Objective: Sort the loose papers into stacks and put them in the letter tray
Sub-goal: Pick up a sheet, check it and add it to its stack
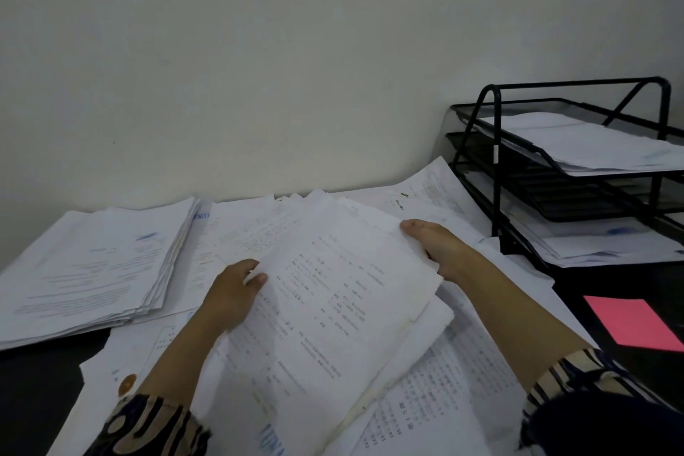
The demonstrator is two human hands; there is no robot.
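A thick bundle of printed white papers (333, 292) is lifted slightly above the desk in front of me, tilted to the right. My left hand (231, 294) grips its left edge, thumb on top. My right hand (440, 250) holds the bundle's right edge, fingers underneath. More loose papers (436, 392) lie spread under it. A squared stack of papers (92, 270) sits at the left. The black wire letter tray (496, 159) stands at the right, with papers in its top tier (592, 144) and bottom tier (607, 244); the middle tier looks bare.
A pink sheet (634, 320) lies on the dark desk at the right, in front of the tray. A pale wall runs right behind the desk. Dark desk surface (40, 381) shows at the lower left.
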